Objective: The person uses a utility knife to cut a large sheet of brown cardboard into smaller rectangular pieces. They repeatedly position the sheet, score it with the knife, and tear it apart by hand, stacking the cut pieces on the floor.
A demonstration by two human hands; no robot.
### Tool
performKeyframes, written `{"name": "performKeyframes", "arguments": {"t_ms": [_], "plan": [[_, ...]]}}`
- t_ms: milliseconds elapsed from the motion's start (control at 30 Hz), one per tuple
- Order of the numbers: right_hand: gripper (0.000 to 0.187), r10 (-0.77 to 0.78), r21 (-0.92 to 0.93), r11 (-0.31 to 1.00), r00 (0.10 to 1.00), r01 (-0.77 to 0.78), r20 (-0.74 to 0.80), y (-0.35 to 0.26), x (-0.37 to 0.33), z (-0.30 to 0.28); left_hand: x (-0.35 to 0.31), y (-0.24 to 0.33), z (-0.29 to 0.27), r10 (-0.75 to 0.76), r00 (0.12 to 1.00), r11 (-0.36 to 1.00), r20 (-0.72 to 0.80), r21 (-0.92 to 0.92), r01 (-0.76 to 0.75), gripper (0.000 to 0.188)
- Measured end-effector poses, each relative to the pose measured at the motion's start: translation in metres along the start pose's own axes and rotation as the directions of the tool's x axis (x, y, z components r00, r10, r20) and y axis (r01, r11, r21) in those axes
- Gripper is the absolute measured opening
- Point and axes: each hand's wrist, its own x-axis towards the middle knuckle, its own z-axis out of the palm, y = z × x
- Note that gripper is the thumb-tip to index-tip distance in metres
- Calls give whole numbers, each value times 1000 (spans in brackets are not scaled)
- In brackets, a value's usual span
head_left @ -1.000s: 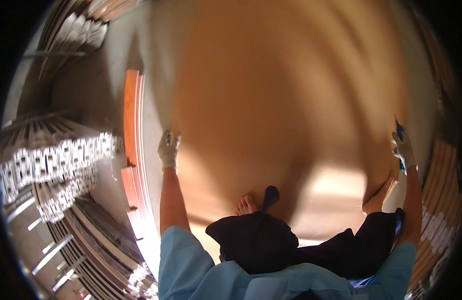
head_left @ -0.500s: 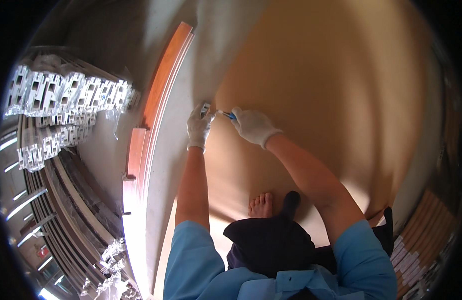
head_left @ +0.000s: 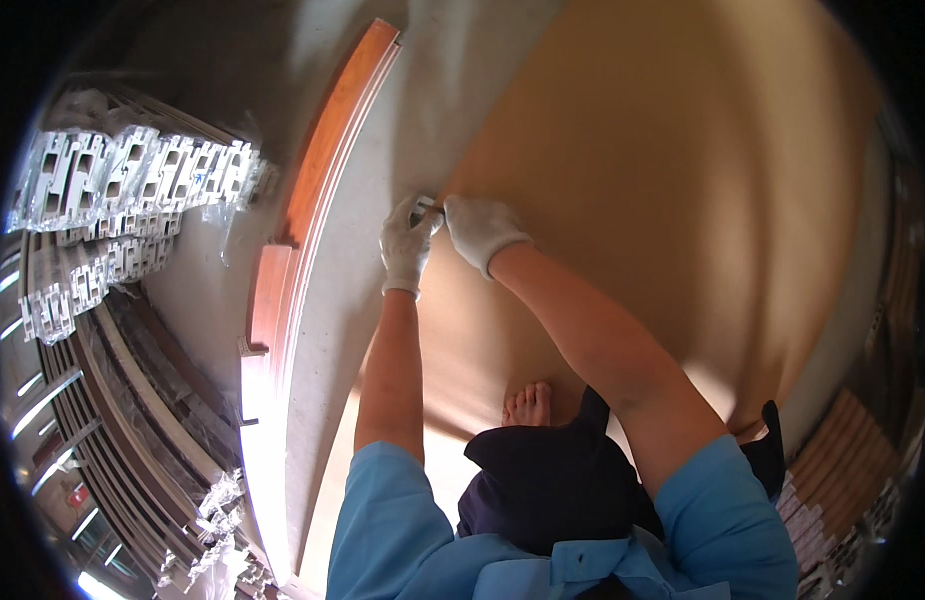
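Observation:
Both my hands wear white gloves and meet at the left edge of a large brown board [head_left: 643,230]. My left hand [head_left: 405,248] is closed on a small silver-and-dark piece [head_left: 421,210], whose exact kind I cannot make out. Right beside it, my right hand [head_left: 483,232] is closed, its fingertips close to the piece. A thin dark tip [head_left: 436,208] shows between the hands. The slim blue-handled tool in the right hand is now hidden by the glove.
Reddish-brown trim strips [head_left: 333,140] stretch along the left on grey floor [head_left: 348,250]. Plastic-wrapped white profiles [head_left: 133,175] are stacked farther left, above long dark lengths [head_left: 133,400]. Brown stacked pieces [head_left: 843,450] lie at the lower right. My bare foot [head_left: 528,404] is below the hands.
My right hand has moved left and slightly up, bringing the blue-handled tool against the small piece and hiding its handle. The left hand has barely shifted.

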Motion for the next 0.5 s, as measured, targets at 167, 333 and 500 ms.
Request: {"name": "performKeyframes", "arguments": {"t_ms": [167, 333, 500], "plan": [[19, -30, -59, 998, 998, 33, 57, 19, -21, -7, 3, -8, -1, -7, 1000, 997, 26, -75, 9, 32], [18, -44, -96, 994, 997, 50, 67, 63, -69, 4, 11, -23, 0, 65, 997, 988, 49, -145, -57, 45], [13, 34, 21, 999, 993, -37, 114, 123, -137, 20, 14, -23, -4, -37, 993, 991, 111, -127, 51, 46]]}}
